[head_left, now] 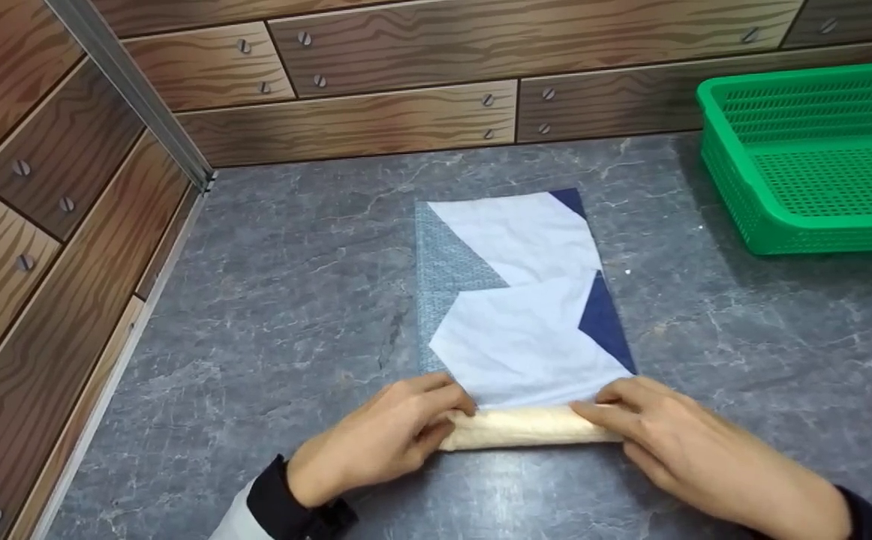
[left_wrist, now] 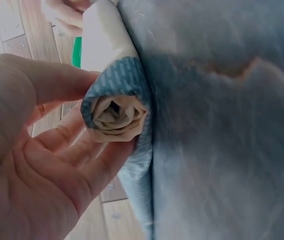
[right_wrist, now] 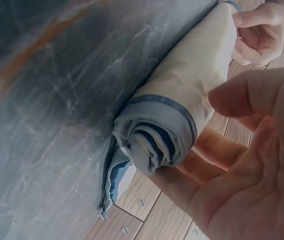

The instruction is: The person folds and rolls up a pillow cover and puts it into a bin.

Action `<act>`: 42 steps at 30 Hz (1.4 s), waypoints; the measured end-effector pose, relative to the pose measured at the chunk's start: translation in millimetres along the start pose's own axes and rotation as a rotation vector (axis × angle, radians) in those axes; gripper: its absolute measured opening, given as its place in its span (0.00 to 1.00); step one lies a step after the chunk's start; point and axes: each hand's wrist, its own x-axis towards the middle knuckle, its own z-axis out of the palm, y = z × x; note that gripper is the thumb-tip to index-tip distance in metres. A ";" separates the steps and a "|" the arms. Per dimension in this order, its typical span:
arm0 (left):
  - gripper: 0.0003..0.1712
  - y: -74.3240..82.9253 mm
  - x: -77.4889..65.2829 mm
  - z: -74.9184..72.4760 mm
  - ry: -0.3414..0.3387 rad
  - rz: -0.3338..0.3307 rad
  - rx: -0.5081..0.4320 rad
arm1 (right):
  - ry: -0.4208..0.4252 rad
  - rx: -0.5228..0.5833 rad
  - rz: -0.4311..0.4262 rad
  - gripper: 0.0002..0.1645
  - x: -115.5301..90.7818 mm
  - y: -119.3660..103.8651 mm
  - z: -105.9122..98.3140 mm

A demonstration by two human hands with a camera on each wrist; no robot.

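Closest to the camera, the left hand [head_left: 387,431] and the right hand [head_left: 706,442] hold either end of a cream cloth roll [head_left: 526,429], which lies crosswise on the grey marbled table [head_left: 271,300] at the near end of the cloth's flat part [head_left: 533,337]. Each grip is narrow, thumb to one side of the roll and fingers curled round the other; the wrist views show wound layers at both ends. The flat part, white with grey-blue along the left and navy patches on the right, stretches away from the person. The step in hand looks like rolling the cloth up, with a good share unrolled. The next move seems to call for both hands turning the roll forward at one pace, snug and with its ends even. Farther out, a green basket [head_left: 834,223] stands at the right, and wood-patterned panels [head_left: 406,45] rise behind
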 end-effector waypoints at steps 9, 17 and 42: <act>0.09 30.0 1.9 8.5 0.077 0.083 0.656 | 0.162 -0.158 -0.011 0.37 2.4 -2.0 1.7; 0.15 47.5 -3.7 16.6 0.067 0.125 0.820 | 0.270 -0.211 -0.055 0.10 6.4 -12.6 -2.8; 0.10 4.2 -0.3 1.2 -0.010 -0.001 0.074 | 0.167 -0.228 -0.043 0.43 0.6 -11.9 8.5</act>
